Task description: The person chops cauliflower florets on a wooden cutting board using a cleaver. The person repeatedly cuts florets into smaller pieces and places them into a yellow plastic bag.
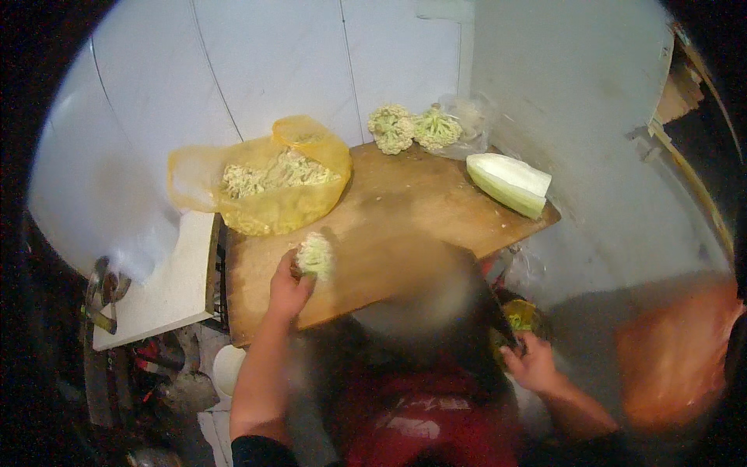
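Observation:
My left hand (292,286) grips a piece of cauliflower (316,255) over the left part of a wooden cutting board (385,204). Low on the right, beyond the board's front edge, my right hand (532,362) is closed around the handle of what looks like a dark knife (497,300). Its blade points up toward the board, and blur hides its full outline. A yellow plastic bag (274,213) lies open on the board's back left, with cauliflower florets (292,172) inside. Two cauliflower pieces (391,129) (436,128) rest at the back against the wall.
A cut pale green gourd (508,184) lies at the board's right end, near a clear plastic bag (470,125). Left of the board is a white tabletop (169,292). Walls bound the back and right. Below sits a yellow container (521,315) with green scraps.

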Action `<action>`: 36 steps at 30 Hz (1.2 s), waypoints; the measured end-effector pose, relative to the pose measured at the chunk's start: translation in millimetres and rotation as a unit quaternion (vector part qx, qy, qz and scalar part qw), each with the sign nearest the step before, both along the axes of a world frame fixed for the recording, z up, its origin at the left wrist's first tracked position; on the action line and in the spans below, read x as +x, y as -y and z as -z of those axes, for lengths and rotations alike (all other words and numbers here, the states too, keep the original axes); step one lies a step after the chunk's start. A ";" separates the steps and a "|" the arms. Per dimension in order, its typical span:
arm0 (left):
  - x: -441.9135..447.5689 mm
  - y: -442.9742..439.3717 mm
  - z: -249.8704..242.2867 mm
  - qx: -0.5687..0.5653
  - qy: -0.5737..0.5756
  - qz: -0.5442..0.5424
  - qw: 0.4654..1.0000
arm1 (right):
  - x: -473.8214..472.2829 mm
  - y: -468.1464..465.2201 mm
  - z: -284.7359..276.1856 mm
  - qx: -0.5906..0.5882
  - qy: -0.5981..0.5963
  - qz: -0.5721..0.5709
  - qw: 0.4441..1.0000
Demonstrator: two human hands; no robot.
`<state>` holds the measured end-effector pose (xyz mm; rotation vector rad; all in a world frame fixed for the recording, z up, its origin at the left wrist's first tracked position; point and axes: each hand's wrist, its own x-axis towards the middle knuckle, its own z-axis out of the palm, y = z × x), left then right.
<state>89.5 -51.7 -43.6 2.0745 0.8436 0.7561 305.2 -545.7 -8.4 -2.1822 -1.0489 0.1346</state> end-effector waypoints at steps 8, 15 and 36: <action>45.1 26.4 -59.6 0.214 -0.313 0.020 0.925 | -3.4 -15.2 -2.5 0.018 0.052 -0.007 0.998; 71.3 6.0 -75.6 0.192 -0.370 0.066 0.907 | -10.0 -21.1 -5.1 -0.009 -0.011 -0.012 1.000; -33.1 17.0 -16.2 -0.502 0.388 0.122 0.763 | -3.1 -7.8 23.3 0.064 0.017 0.004 0.998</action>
